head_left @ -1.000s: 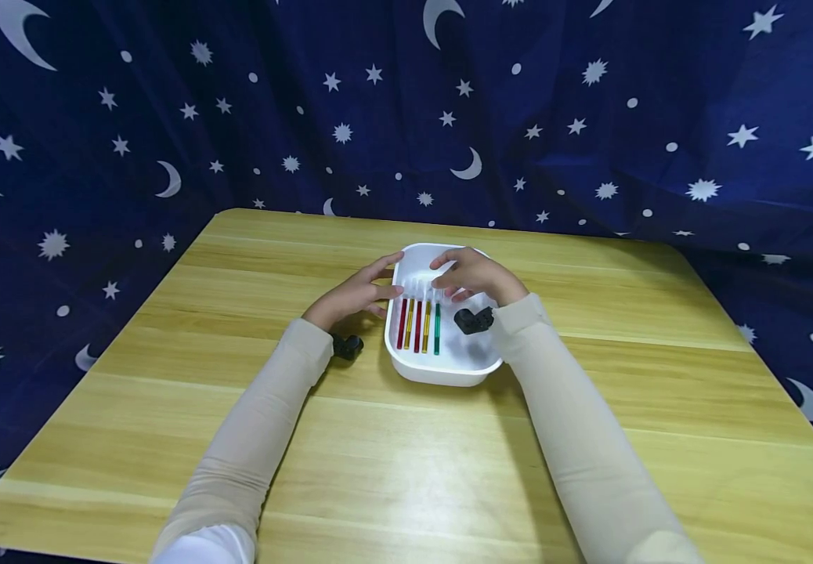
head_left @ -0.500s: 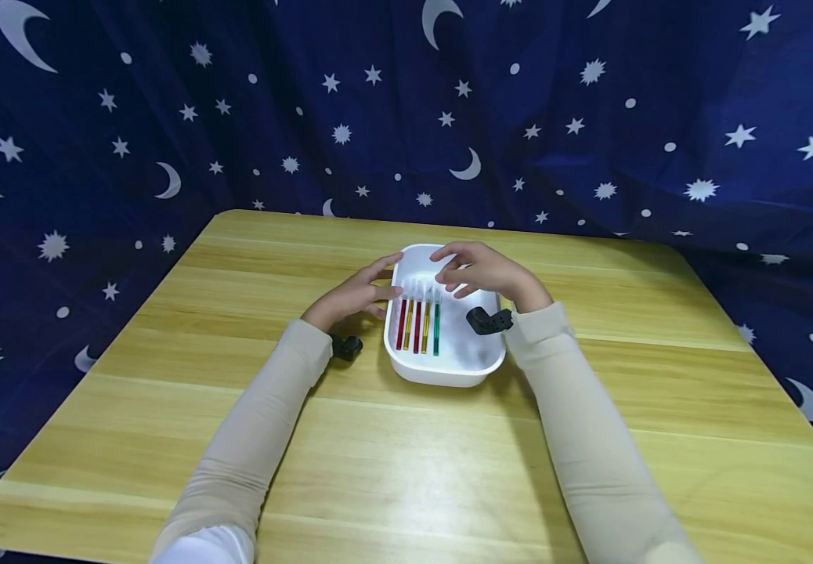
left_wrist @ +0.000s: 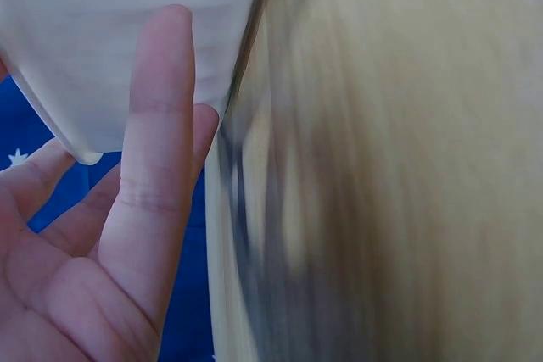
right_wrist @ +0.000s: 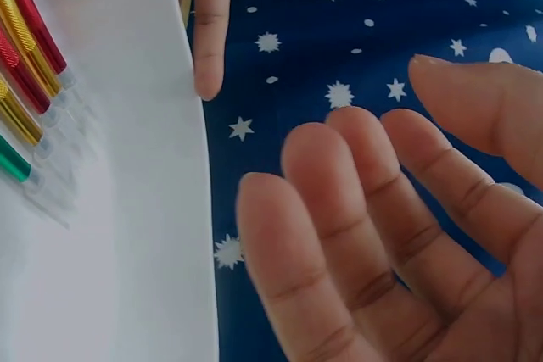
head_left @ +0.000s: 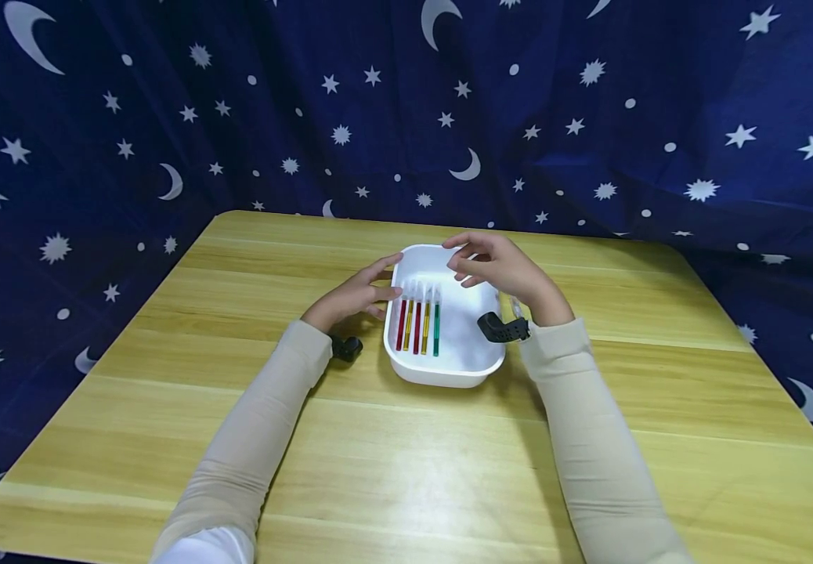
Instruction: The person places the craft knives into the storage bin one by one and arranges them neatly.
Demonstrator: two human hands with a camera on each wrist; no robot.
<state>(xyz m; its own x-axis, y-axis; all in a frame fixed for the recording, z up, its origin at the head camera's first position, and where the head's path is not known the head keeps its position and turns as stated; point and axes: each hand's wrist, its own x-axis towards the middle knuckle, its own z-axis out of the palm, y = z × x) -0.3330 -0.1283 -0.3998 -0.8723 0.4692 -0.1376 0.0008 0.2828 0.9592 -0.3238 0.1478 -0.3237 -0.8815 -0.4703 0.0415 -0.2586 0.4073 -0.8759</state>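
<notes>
In the head view a white plastic box (head_left: 445, 377) stands on the table. Several slim metallic craft knives (head_left: 417, 327) with knurled grips and clear caps lie side by side along its left half, coloured red, gold and green. My left hand (head_left: 352, 296) rests its extended fingers on the box's left side; the left wrist view has the thumb along the white wall (left_wrist: 85, 48). Above the box's far right part hovers my right hand (head_left: 508, 270), fingers loosely bent and holding nothing. The right wrist view shows those fingers (right_wrist: 339, 209) apart from the box rim.
A clear object (head_left: 516, 307) shows partly beside the right wrist, mostly hidden. Black wrist cameras (head_left: 501, 329) sit on both arms. The wooden table (head_left: 406, 470) ends at a dark blue curtain (head_left: 308, 117) with moons and stars.
My right hand has risen from over the knives' capped ends and moved right and away toward the box's far right corner. The left hand and the knives have stayed put.
</notes>
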